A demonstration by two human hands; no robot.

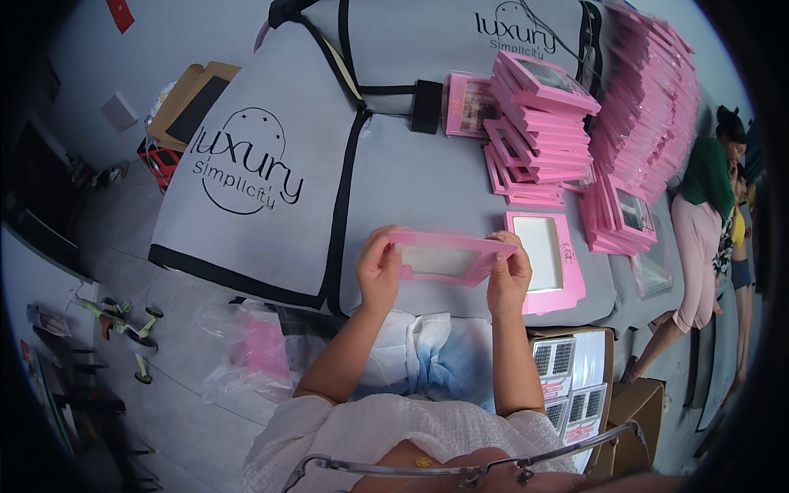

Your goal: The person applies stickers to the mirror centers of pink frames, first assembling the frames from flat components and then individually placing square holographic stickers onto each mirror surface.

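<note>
While both hands (pixel 380 264) (pixel 509 275) grip one pink box (pixel 437 261), many stacked boxes (pixel 546 141) crowd a grey sofa (pixel 415 181). The tiled floor (pixel 111 226) holds one trike (pixel 125 324).

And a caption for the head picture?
Left hand and right hand hold a pink windowed box by a grey couch.

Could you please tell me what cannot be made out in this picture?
In the head view:
Far side of the held pink frame: turned away from the camera.
Some fingers of the left hand and right hand: hidden behind it.
Red strip, top left: cut off by the upper edge.
Tall pink stack's contents: too small.
</note>
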